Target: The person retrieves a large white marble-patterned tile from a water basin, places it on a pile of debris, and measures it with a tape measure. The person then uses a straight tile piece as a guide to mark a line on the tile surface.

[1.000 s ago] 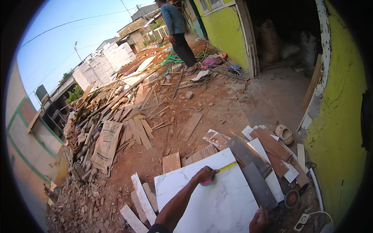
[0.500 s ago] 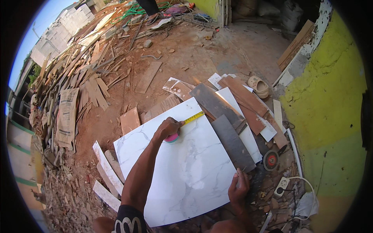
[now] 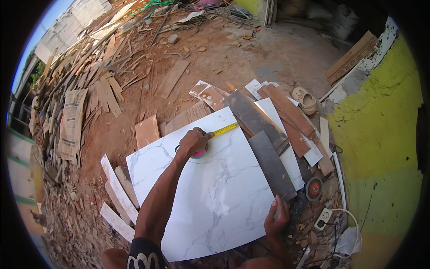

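Observation:
A large white marble-patterned tile [image 3: 215, 193] lies before me. Over its far half, my left hand [image 3: 194, 141] grips a tape measure [image 3: 198, 154] with a pink and pale green case. The yellow tape blade [image 3: 225, 129] runs out to the right, its end at the tile's right edge. By the near right edge of the tile, my right hand [image 3: 277, 216] is raised with fingertips pinched together. A thin sliver seems to show at those fingertips, too small to name.
Grey and brown tile pieces [image 3: 271, 163] lie under and beyond the tile's right side. An angle grinder's disc [image 3: 314, 188] and a white power strip [image 3: 323, 219] are at right, near the yellow-green wall [image 3: 371, 134]. A clog [image 3: 304, 99] and a wood scrap pile [image 3: 98, 89] stand farther off.
The view has shifted slightly, so the scene sits a little differently. My left hand still holds the tape measure across the tile, and my right hand stays by its edge.

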`<state>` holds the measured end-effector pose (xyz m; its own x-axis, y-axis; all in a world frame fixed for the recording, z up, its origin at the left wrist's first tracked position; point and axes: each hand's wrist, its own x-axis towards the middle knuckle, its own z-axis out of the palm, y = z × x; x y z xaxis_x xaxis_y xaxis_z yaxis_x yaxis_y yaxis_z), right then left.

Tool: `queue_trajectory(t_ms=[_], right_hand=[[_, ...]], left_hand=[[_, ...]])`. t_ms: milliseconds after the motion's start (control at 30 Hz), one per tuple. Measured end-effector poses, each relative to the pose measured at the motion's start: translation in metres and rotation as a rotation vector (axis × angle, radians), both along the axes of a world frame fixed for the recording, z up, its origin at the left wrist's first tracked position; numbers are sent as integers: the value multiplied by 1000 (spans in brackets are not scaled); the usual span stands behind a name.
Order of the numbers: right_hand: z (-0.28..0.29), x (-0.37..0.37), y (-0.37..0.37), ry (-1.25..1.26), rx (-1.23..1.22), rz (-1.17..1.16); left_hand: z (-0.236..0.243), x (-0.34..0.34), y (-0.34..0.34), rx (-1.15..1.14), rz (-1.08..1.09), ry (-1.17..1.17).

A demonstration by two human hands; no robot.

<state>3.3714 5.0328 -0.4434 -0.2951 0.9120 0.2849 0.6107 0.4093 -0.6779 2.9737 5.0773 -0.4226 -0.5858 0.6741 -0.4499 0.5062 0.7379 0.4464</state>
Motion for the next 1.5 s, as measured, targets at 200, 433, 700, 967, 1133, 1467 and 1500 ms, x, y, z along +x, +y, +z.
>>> queue_trajectory(t_ms=[200,433,700,967,1133,1467,1500], right_hand=[[15,-18,19,69,-32,23],[29,-81,69,174,-218,361],[2,-201,117,274,-379,465],[-12,-253,119,131,-110,372],[-12,-257,113,109,-72,399],[-6,-263,113,55,-32,422],[-5,-266,111,64,-23,428]], left_hand=[[6,3,8,-8,28,27],[22,8,12,-98,3,116],[28,-1,21,-113,28,-11],[12,-11,20,-60,2,-1],[-21,-33,17,-10,-261,87],[-24,-37,19,26,-303,96],[-26,-40,17,-5,-252,47]])
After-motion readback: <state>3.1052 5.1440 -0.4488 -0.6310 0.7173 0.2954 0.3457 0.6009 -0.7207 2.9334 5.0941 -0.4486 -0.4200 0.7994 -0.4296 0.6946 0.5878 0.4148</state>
